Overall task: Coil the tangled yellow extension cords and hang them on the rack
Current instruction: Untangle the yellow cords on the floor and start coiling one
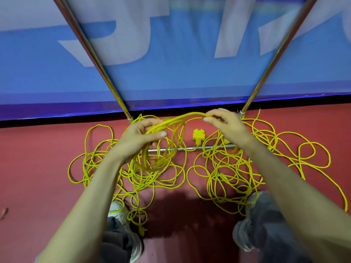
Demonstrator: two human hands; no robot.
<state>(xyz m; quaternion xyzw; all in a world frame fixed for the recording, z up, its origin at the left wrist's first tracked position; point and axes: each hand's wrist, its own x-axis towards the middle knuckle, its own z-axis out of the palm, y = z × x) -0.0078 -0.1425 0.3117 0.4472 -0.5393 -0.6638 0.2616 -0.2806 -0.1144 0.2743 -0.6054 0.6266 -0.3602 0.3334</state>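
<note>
Your left hand (141, 138) grips a coil (171, 122) of yellow cord. Its fingers (157, 134) curl round the gathered top of several loops, which hang below them. Your right hand (226, 123) pinches 1 strand (190, 114) of the same cord between thumb and fingers (209, 119), and that strand arches across to them from the coil.

Below both sets of fingers, the rest of the yellow extension cords (106, 164) lie tangled on the red floor (38, 168) in 2 heaps, 1 under each hand, the right heap spreading well outward. A yellow socket block (198, 135) sits on the floor between the 2 hands, under the arching strand and just beyond the rack's chrome base bar (209, 147), which cord loops cross. The rack's 2 uprights (98, 59) rise beyond your fingers, 1 on each side, before a blue banner (171, 73). A yellow plug (141, 231) lies beside your left shoe (121, 215), well nearer you than the fingers.
</note>
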